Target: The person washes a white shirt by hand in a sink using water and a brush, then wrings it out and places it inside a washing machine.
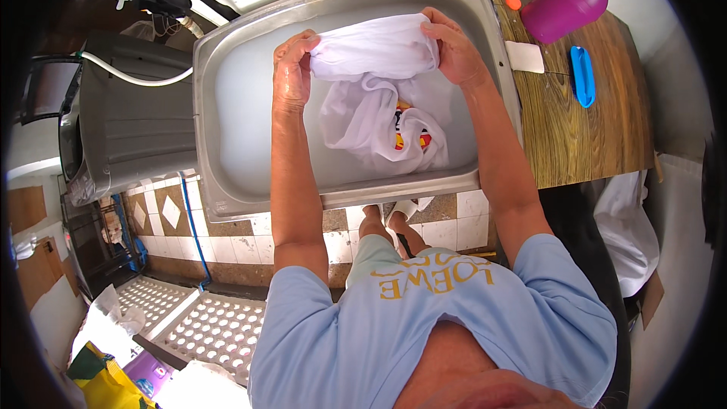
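A wet white garment (375, 47) is stretched between my two hands above the cloudy water (242, 121) of a metal sink (206, 125). My left hand (294, 68) grips its left end and my right hand (454, 49) its right end, thumbs toward me, fingers partly hidden behind the fabric. The lower part hangs bunched into the water. There a red, yellow and black print (413, 132) shows among the folds.
On a wooden counter (583, 136) at the right are a purple bottle (568, 6), an orange cap (513, 2), a pale flat block (525, 57) and a blue brush-like piece (583, 77). A grey machine (140, 106) with a white hose (136, 78) stands left of the sink.
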Action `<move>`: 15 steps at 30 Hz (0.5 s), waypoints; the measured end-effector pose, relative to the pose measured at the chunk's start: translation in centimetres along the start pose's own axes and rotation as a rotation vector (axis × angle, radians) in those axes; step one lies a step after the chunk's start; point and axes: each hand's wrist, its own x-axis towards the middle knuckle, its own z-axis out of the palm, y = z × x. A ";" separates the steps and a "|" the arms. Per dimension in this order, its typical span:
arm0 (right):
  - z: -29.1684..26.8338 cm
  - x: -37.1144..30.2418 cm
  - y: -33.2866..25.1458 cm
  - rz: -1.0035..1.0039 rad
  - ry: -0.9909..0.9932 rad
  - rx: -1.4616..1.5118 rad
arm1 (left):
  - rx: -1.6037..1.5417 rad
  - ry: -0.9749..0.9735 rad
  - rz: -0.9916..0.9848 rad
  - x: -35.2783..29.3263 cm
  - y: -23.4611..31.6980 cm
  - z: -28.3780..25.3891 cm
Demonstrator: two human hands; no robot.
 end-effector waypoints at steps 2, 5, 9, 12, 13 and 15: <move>0.1 0.1 0.0 -0.016 -0.023 -0.004 | -0.009 0.014 -0.018 0.0 0.0 -0.1; 1.3 -0.1 0.0 -0.036 0.093 -0.012 | 0.009 0.031 -0.032 0.1 -0.2 -0.4; 1.5 0.2 0.3 -0.067 0.092 -0.012 | 0.009 0.044 -0.041 0.0 0.0 -0.2; 2.0 0.3 0.4 -0.078 0.105 -0.011 | 0.014 0.046 -0.041 0.1 0.2 -0.4; 2.0 0.3 0.5 -0.072 0.117 -0.011 | 0.013 0.062 -0.048 0.2 0.1 -0.5; 1.8 0.3 0.6 -0.057 0.118 -0.023 | 0.003 0.088 -0.058 0.3 0.0 -0.6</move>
